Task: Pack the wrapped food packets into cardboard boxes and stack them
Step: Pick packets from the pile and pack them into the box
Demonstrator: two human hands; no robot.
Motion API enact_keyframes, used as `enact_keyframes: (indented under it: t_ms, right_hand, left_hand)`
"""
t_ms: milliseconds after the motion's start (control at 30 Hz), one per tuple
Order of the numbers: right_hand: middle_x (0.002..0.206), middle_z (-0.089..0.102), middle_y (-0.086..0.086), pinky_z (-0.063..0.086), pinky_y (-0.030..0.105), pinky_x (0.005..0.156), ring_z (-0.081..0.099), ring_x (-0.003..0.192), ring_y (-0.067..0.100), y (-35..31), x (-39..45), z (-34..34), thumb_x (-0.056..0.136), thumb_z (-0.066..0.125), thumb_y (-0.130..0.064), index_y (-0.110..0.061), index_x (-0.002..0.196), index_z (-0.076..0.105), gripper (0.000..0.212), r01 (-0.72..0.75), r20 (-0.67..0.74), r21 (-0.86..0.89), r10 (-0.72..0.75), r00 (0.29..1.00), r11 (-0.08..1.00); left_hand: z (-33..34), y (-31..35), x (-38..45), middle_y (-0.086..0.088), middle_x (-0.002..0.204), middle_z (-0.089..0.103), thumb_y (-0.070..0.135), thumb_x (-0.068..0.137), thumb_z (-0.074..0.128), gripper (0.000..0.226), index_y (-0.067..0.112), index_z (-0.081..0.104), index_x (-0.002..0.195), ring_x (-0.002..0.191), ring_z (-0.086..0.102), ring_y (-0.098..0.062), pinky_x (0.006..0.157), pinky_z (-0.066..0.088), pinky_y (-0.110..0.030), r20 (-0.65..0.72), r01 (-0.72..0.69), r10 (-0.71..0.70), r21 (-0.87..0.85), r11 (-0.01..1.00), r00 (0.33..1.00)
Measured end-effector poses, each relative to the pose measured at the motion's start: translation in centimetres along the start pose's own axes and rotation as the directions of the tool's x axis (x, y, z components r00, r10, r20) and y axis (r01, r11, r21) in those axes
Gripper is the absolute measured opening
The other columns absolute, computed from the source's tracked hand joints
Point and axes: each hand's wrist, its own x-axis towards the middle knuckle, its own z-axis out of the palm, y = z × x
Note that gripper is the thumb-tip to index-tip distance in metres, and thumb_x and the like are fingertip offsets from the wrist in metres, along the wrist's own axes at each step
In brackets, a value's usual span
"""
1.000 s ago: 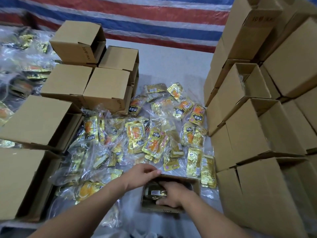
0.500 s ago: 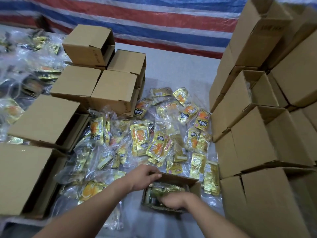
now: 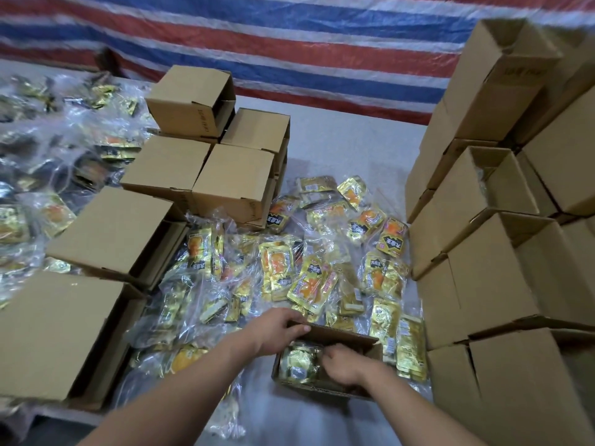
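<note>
Table (image 3: pixel 347 156), left hand (image 3: pixel 277 329) gripping open box (image 3: pixel 341 336) rim, right hand (image 3: pixel 341 365) curled inside.

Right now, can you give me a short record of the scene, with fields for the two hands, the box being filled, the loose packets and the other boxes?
left hand: grips the far left rim of the open box
right hand: inside the open box, fingers curled, on the packets there
open box: lies in front of the person, partly filled with gold packets
loose packets: spread on the table beyond the open box
stacked boxes: piled at the right
other boxes: at the left, lying on their sides
</note>
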Motion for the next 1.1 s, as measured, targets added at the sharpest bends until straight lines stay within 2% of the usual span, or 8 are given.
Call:
enact_keyframes:
  t_ms: [167, 300, 367, 467, 600, 733, 833, 1100]
  right_hand:
    - [0.138, 0.054, 0.015, 0.040, 0.031, 0.100, 0.052, 0.125, 0.028, -0.8, -1.7, -0.5, 0.105, 0.033, -0.040, -0.010, 0.127, 0.059, 0.046, 0.026, -0.013, -0.033, -0.026, 1.000, 0.999]
    - [0.104, 0.066, -0.018, 0.042, 0.014, 0.074, 0.060, 0.092, -0.005, -1.0, -4.7, -1.9, 0.102, 0.045, -0.043, -0.028, 0.112, 0.064, 0.026, 0.206, -0.121, 0.042, -0.200, 0.972, 0.978]
    - [0.082, 0.064, -0.028, 0.038, 0.008, 0.060, 0.057, 0.070, -0.013, -1.1, -6.3, -3.0, 0.102, 0.048, -0.040, -0.035, 0.114, 0.064, 0.020, 0.264, -0.213, 0.123, -0.235, 0.948, 0.957]
    - [0.088, 0.065, -0.028, 0.041, 0.005, 0.068, 0.058, 0.083, -0.015, -1.4, -7.1, -4.7, 0.102, 0.051, -0.036, -0.049, 0.104, 0.059, 0.015, 0.331, -0.383, 0.164, -0.250, 0.890, 0.929]
    - [0.105, 0.062, -0.029, 0.037, -0.001, 0.075, 0.050, 0.097, -0.024, -2.3, -6.4, -5.8, 0.101, 0.053, -0.032, -0.049, 0.103, 0.056, 0.017, 0.343, -0.500, 0.181, -0.214, 0.839, 0.922]
    - [0.106, 0.061, -0.025, 0.039, 0.003, 0.074, 0.053, 0.097, -0.016, -3.3, -5.4, -5.5, 0.102, 0.052, -0.033, -0.045, 0.107, 0.059, 0.015, 0.316, -0.502, 0.186, -0.187, 0.844, 0.930]
    - [0.110, 0.062, -0.021, 0.038, 0.008, 0.079, 0.053, 0.101, -0.010, -4.0, -4.9, -4.9, 0.102, 0.051, -0.034, -0.038, 0.113, 0.062, 0.016, 0.319, -0.494, 0.175, -0.198, 0.847, 0.931]
    - [0.108, 0.059, -0.027, 0.039, 0.009, 0.080, 0.052, 0.101, -0.011, -5.0, -4.9, -4.3, 0.101, 0.051, -0.036, -0.042, 0.110, 0.060, 0.014, 0.300, -0.492, 0.171, -0.183, 0.851, 0.938]
  left_hand:
    - [0.0, 0.3, -0.5, -0.002, 0.108, 0.068, 0.045, 0.096, 0.059, 0.033, 0.020, 0.069, 0.115, 0.098, 0.065, -0.020, 0.088, 0.054, -0.037, -0.029, 0.056, -0.059, -0.099, 0.994, 0.998]
    - [-2.8, -0.1, -1.9, 0.003, 0.113, 0.067, 0.069, 0.091, 0.043, 0.057, 0.023, 0.064, 0.119, 0.103, 0.062, -0.015, 0.086, 0.050, -0.030, -0.109, 0.071, -0.101, -0.257, 0.964, 0.989]
    - [-5.4, -1.6, -2.4, 0.003, 0.115, 0.066, 0.060, 0.096, 0.043, 0.050, 0.022, 0.062, 0.122, 0.106, 0.061, -0.015, 0.094, 0.052, -0.038, -0.249, 0.067, -0.138, -0.273, 0.960, 0.959]
    - [-9.2, -5.0, -3.0, 0.000, 0.131, 0.060, 0.050, 0.100, 0.046, 0.049, 0.017, 0.054, 0.135, 0.116, 0.058, -0.017, 0.101, 0.049, -0.039, -0.433, 0.241, -0.205, 0.028, 0.970, 0.878]
    - [-10.8, -8.4, -3.4, -0.004, 0.112, 0.064, 0.071, 0.091, 0.040, 0.071, 0.013, 0.054, 0.129, 0.087, 0.058, -0.018, 0.068, 0.050, -0.030, -0.405, 0.508, -0.333, 0.478, 0.716, 0.852]
    - [-7.1, -10.8, -3.0, -0.008, 0.128, 0.059, 0.078, 0.082, 0.049, 0.091, 0.009, 0.042, 0.141, 0.106, 0.061, -0.021, 0.082, 0.056, -0.031, -0.272, 0.512, -0.434, 0.435, 0.740, 0.859]
    - [-4.9, -11.7, -2.4, -0.015, 0.138, 0.047, 0.073, 0.077, 0.061, 0.100, 0.006, 0.033, 0.145, 0.119, 0.053, -0.026, 0.092, 0.053, -0.033, -0.317, 0.565, -0.468, 0.450, 0.692, 0.825]
    - [-4.6, -11.5, -2.9, -0.014, 0.152, 0.033, 0.021, 0.096, 0.047, 0.055, 0.010, 0.034, 0.148, 0.138, 0.035, -0.029, 0.111, 0.038, -0.042, -0.414, 0.500, -0.283, 0.678, 0.539, 0.865]
